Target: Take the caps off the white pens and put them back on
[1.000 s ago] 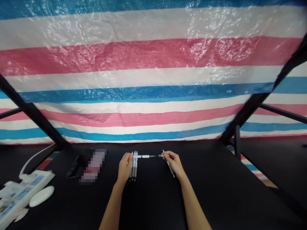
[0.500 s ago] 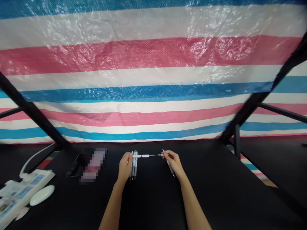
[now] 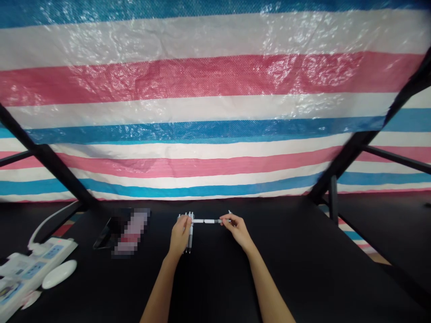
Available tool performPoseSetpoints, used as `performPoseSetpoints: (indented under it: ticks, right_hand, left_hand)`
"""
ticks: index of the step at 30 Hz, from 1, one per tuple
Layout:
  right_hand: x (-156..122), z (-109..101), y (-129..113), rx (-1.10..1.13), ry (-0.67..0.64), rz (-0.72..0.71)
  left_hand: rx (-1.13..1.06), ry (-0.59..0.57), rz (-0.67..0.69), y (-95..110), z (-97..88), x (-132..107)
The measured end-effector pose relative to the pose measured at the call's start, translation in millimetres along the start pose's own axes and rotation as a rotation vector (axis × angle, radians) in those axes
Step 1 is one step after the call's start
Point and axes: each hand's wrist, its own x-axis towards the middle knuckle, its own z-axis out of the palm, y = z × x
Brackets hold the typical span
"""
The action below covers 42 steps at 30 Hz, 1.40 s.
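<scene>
While both hands worked at lower centre, the left grip (image 3: pixel 180 235) was closed around a bundle of white retractable pens (image 3: pixel 190 240), which lay lengthwise on the surface, pointing toward the person. The right grip (image 3: pixel 237 231) was pinched on the right end of a crosswise pen (image 3: pixel 207 220), which spanned the gap between the hands. Its left end reached the bundle; any joint there could not be made out. A pen tip (image 3: pixel 230 212) projected above the right grip. The bundle's pen count could not be determined. The black surface (image 3: pixel 303 269) extended around the hands. Left of them lay a dark tablet (image 3: pixel 103 237), partly pixelated. A white power strip (image 3: pixel 37 264) and a white mouse (image 3: pixel 59 274) occupied the lower left. A striped tarpaulin (image 3: pixel 215 112) filled the upper frame.
</scene>
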Motion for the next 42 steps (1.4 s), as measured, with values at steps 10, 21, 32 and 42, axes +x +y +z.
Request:
performPoseSetpoints:
  ticks: [10,21,32,42]
  right_hand:
    - [1,3,6,0.037,-0.014,-0.008]
    - [0,6,1,0.056,-0.054,0.039]
    - [-2,-1,-4,0.130,-0.063,0.036]
    - [0,-4,1,0.053,-0.066,0.015]
  left_hand:
    - [-0.038,-0.041,-0.009,-6,0.3,-1]
    - [-0.068,-0.033,0.027,-4,-1.9,0]
    - [-0.105,0.002,-0.011,-6,-1.3,1]
    - [-0.104,0.005,0.001,-3,-2.6,1]
